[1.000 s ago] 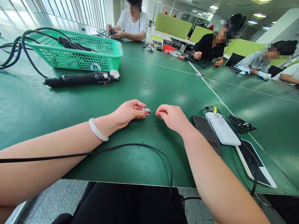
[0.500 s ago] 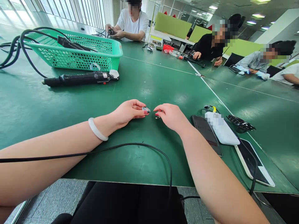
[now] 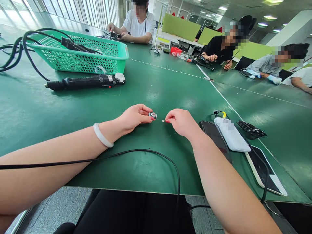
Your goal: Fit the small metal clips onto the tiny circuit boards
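My left hand (image 3: 136,116) is closed on a small circuit board (image 3: 152,115), pinched between thumb and fingers so its speckled face shows past the fingertips. To its right, my right hand (image 3: 179,122) pinches a tiny, flat, light-coloured piece (image 3: 163,121) by one end, just above or at the green table (image 3: 136,169). A short gap separates the two hands. The tiny piece is too small to name exactly.
A green basket (image 3: 80,60) with cables stands at left, and a black electric screwdriver (image 3: 85,82) lies before it. On the right are a dark phone (image 3: 215,138), a white power bank (image 3: 231,135) and a white-edged tablet (image 3: 265,170). A black cable (image 3: 136,150) crosses the front.
My right hand's thumb and finger have closed on the tiny piece, which lay on the table beneath them before. My left hand stays nearly still with the board.
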Demonstrator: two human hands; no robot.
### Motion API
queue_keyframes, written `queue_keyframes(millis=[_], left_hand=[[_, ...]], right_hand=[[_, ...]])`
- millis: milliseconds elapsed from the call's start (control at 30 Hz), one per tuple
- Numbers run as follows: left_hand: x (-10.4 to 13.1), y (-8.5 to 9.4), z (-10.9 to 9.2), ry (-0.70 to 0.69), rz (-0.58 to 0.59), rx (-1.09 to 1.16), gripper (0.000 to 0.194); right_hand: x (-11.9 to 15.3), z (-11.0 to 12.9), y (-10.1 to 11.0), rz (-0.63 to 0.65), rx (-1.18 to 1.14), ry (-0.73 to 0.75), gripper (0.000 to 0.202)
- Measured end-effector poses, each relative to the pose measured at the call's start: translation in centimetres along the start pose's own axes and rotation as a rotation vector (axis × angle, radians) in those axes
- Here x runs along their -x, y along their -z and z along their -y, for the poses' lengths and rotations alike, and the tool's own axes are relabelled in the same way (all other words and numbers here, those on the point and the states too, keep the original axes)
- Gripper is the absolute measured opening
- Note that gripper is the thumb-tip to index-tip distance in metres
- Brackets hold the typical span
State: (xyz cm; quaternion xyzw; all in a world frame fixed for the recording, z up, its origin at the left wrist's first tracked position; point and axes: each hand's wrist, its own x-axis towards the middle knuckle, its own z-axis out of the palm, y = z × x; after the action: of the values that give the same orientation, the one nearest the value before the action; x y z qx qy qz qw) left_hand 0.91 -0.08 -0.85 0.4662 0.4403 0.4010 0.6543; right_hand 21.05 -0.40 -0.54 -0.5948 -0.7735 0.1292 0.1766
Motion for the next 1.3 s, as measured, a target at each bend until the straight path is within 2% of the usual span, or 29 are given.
queue_keyframes(millis=[133, 233, 433, 867, 967, 1133, 1300], left_hand=[[0.1, -0.1, 0.0, -0.019, 0.007, -0.036, 0.028], [0.1, -0.2, 0.0, -0.041, 0.018, -0.056, 0.027], [0.0, -0.2, 0.3, -0.046, 0.036, -0.081, 0.028], [0.1, -0.3, 0.1, -0.04, 0.038, -0.097, 0.027], [0.1, -0.3, 0.1, -0.039, 0.033, -0.086, 0.027], [0.0, 0.0, 0.2, -0.058, 0.044, -0.046, 0.026], [-0.1, 0.0, 0.3, -0.064, 0.062, -0.021, 0.028]], right_hand=[[0.5, 1.8, 0.2, -0.195, -0.09, 0.087, 0.017], [0.8, 3.2, -0.3, -0.233, -0.12, 0.135, 0.016], [0.8, 3.7, -1.3, -0.207, -0.128, 0.153, 0.016], [0.9, 3.6, -1.2, -0.242, -0.137, 0.18, 0.016], [0.9, 3.3, -1.0, -0.257, -0.169, 0.167, 0.01], [0.9, 2.9, -0.7, -0.168, -0.161, 0.133, 0.028], [0.8, 3.0, -1.0, -0.147, -0.135, 0.142, 0.022]])
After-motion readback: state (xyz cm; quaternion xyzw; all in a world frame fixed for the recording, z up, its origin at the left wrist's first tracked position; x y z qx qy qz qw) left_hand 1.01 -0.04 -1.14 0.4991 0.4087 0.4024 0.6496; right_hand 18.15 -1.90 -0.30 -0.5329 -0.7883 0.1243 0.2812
